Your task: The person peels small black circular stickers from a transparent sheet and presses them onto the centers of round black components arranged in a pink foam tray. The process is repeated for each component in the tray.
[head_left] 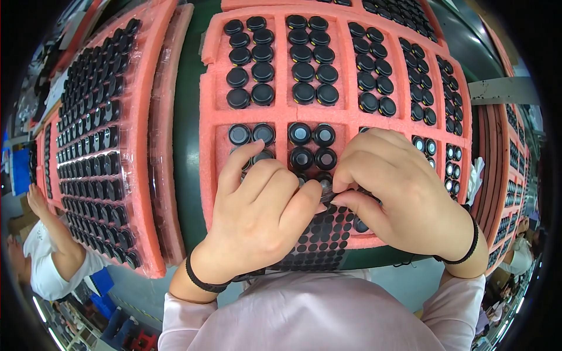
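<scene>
"Two rows of compartments are showing in this pink foam tray [281, 114]. What are they holding?"

"The far row is holding round black pieces [303, 93] with plain tops, standing in pairs, and several are showing yellow at the rim. The near row is holding black pieces with pale, shiny centres [300, 133]."

"And to the left?"

"A second pink tray [146, 175] is standing there, its clear plastic liner carrying many close rows of black parts [88, 140]."

"What are the hands doing?"

"The right hand [398, 187] is pinching a small dark item [328, 198] between thumb and forefinger. The left hand [257, 199] is holding its fingers curled, thumb and forefinger meeting the same spot; whether they are gripping too, I can't tell."

"So where is that item?"

"It is sitting between the two sets of fingertips, over the near row's second compartment from the left, partly hidden. Just below the hands, a sheet of black dots [319, 240] is overlapping the tray's near edge."
</scene>
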`<state>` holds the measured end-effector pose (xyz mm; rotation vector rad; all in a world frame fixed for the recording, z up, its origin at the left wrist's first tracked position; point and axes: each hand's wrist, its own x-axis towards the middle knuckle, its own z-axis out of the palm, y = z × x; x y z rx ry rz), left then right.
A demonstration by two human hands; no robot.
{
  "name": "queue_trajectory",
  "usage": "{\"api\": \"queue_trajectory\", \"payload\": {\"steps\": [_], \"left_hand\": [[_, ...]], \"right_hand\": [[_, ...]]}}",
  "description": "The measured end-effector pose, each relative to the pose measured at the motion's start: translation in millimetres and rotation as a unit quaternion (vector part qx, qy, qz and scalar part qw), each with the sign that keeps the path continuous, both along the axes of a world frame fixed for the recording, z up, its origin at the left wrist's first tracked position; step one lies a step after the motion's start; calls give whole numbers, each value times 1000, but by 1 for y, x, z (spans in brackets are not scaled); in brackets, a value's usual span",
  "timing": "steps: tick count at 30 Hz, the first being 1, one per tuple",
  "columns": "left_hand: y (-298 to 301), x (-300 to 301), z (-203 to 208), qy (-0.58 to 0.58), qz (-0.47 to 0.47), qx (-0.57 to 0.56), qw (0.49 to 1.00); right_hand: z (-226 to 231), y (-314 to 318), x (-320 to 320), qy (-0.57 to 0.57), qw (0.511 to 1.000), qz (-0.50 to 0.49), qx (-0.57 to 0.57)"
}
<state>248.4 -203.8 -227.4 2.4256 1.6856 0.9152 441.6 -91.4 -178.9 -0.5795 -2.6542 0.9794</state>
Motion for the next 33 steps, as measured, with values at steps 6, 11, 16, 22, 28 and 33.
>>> {"api": "queue_trajectory", "payload": {"steps": [6, 11, 16, 22, 28, 33], "left_hand": [[1, -3, -2, 7, 0, 10, 1000], [0, -6, -4, -2, 0, 9, 1000], [-2, -7, -5, -12, 3, -5, 1000], [-2, -9, -10, -15, 3, -1, 1000], [-3, -14, -8, -61, 9, -76, 995], [-1, -17, -8, -103, -44, -130, 985]], "right_hand": [[-4, -1, -4, 10, 1000, -2, 19], [-8, -1, -8, 13, 1000, 0, 24], [-5, -2, -10, 2, 1000, -17, 11], [-5, 2, -11, -8, 999, 15, 34], [-3, 20, -15, 19, 998, 61, -23], [-13, 44, -29, -19, 985, 0, -172]]}}
